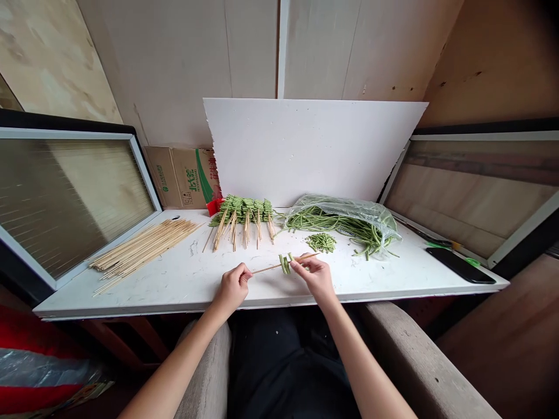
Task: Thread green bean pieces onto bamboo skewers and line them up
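My left hand point(234, 286) is closed round one end of a wooden skewer point(267, 268), which runs to the right above the table's front part. A few short green bean pieces point(285, 265) are threaded crosswise on it. My right hand point(315, 277) pinches at a bean piece beside them, near the skewer's pointed end. Behind my right hand lies a small pile of cut bean pieces point(321, 241). Further back, several finished bean skewers point(247, 208) are stacked, with their bare sticks toward me.
Many bare skewers point(144, 247) lie on the white table point(174, 294) at left. Long green beans point(321, 220) spill from a clear plastic bag point(371, 215) at right. A black phone point(460, 265) lies near the right edge. A cardboard box point(181, 176) and white board point(314, 148) stand behind.
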